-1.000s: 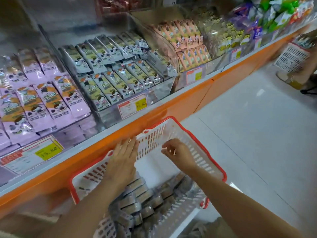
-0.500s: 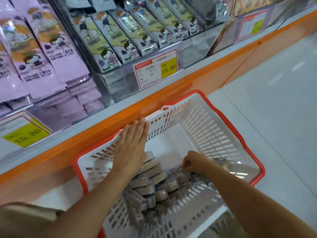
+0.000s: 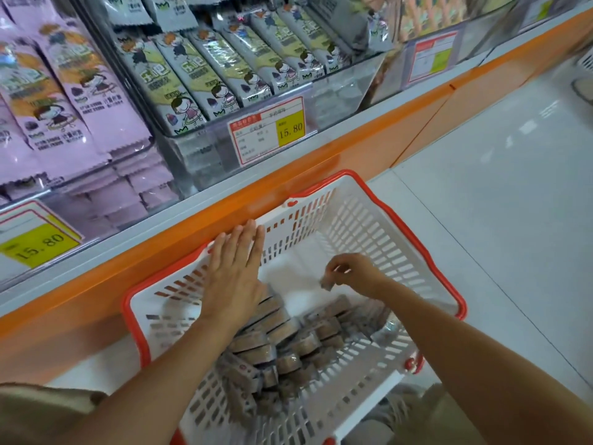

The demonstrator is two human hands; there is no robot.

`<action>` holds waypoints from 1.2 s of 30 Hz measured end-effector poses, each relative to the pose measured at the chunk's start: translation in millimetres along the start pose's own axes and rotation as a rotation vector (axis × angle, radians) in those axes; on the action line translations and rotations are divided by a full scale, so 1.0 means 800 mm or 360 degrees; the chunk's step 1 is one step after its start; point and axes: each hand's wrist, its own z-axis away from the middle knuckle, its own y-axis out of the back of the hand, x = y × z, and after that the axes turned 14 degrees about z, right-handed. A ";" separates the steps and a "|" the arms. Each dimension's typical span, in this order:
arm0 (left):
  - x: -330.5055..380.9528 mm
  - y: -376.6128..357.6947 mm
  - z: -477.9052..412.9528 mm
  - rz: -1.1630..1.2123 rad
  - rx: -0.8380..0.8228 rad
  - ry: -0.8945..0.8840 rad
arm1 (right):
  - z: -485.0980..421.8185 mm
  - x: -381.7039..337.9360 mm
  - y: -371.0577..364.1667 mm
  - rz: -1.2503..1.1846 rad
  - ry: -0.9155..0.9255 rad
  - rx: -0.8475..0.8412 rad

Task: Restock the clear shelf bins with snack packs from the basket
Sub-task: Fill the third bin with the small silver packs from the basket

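**A:** Where's the stock?

**B:** Heaped at the near end of the basket; the snack packs stand on edge in rows, probably so they lift out singly.

**A:** And the hands?

**B:** The left hand lies flat over the row, fingers straight, holding nothing; steadying it, I'd judge; the right hand pinches what looks like one small pack, blurred, just above the heap.

**A:** Why is the basket there?

**B:** It sits just below the orange shelf edge; that keeps the reach up to the clear bin short.
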 end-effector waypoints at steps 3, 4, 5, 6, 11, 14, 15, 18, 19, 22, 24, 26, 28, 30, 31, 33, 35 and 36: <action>0.007 0.004 0.000 0.0188 0.0035 -0.0071 | 0.011 -0.021 0.021 -0.0606 0.0119 0.0090; 0.012 0.006 0.001 0.0255 0.0014 -0.0117 | 0.016 -0.029 0.027 -0.0730 0.0162 0.0081; 0.018 0.007 0.000 0.0345 -0.0023 -0.0155 | 0.021 -0.035 0.033 -0.0813 0.0198 0.0064; 0.024 0.010 -0.003 0.0479 -0.0064 -0.0170 | 0.026 -0.040 0.038 -0.0876 0.0251 0.0041; 0.048 0.028 -0.024 0.1341 -0.0167 0.0090 | 0.051 -0.057 0.061 -0.1012 0.0421 -0.0001; 0.055 0.048 -0.032 0.1506 -0.0179 0.0103 | 0.070 -0.067 0.076 -0.1047 0.0454 -0.0015; 0.057 0.054 -0.033 0.1517 -0.0206 0.0090 | 0.076 -0.071 0.081 -0.1049 0.0458 -0.0019; 0.063 0.072 -0.033 0.1584 -0.0295 0.0027 | 0.092 -0.084 0.094 -0.1108 0.0474 -0.0034; 0.065 0.077 -0.033 0.1572 -0.0296 -0.0016 | 0.096 -0.087 0.098 -0.1115 0.0477 -0.0037; 0.070 0.093 -0.035 0.1470 -0.0235 -0.0118 | 0.103 -0.096 0.111 -0.1008 0.0482 0.0060; 0.073 0.106 -0.039 0.1387 -0.0136 -0.0161 | 0.105 -0.105 0.120 -0.0811 0.0478 0.0128; 0.075 0.120 -0.044 0.1296 -0.0046 -0.0213 | 0.108 -0.117 0.128 -0.0528 0.0533 0.0200; 0.078 0.137 -0.048 0.1217 0.0066 -0.0281 | 0.111 -0.127 0.137 -0.0352 0.0608 0.0324; 0.084 0.154 -0.049 0.1054 0.0315 -0.0353 | 0.115 -0.134 0.148 -0.0443 0.0685 0.0452; 0.089 0.162 -0.050 0.0943 0.0516 -0.0392 | 0.117 -0.136 0.155 -0.0538 0.0705 0.0524; 0.097 0.177 -0.052 0.0784 0.0866 -0.0443 | 0.123 -0.143 0.172 -0.0677 0.0712 0.0679; 0.099 0.187 -0.055 0.0642 0.0978 -0.0470 | 0.126 -0.152 0.188 -0.0724 0.0710 0.0864; 0.099 0.191 -0.056 0.0549 0.0973 -0.0456 | 0.124 -0.158 0.196 -0.0740 0.0707 0.0963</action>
